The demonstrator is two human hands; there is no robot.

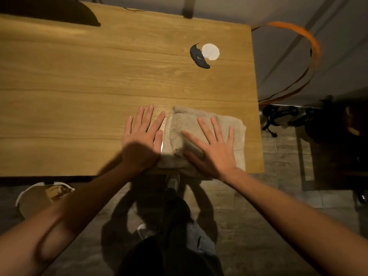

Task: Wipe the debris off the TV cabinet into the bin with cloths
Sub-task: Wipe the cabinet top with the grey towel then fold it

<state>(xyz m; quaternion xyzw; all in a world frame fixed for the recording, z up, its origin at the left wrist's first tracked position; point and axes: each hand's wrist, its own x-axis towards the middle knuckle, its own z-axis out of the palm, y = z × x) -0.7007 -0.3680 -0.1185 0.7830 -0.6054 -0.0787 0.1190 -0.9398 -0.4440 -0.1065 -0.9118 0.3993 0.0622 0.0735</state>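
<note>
Cloth (207,134) under flat right hand (214,150), left hand (142,142) just beside — on cabinet (79,96)

A wooden TV cabinet (79,86) with a pale grain is filling most of the view, its near edge and right edge showing above a tiled floor (258,226). A beige cloth (209,118) is lying flat near the front right corner, with the right hand (214,148) pressing flat on it and the left hand (142,140) resting palm-down on the bare wood just beside it. Farther back, a white disc (210,51) is sitting touching a dark curved scrap (198,57), and a white bin (37,198) is standing on the floor below the front edge.
</note>
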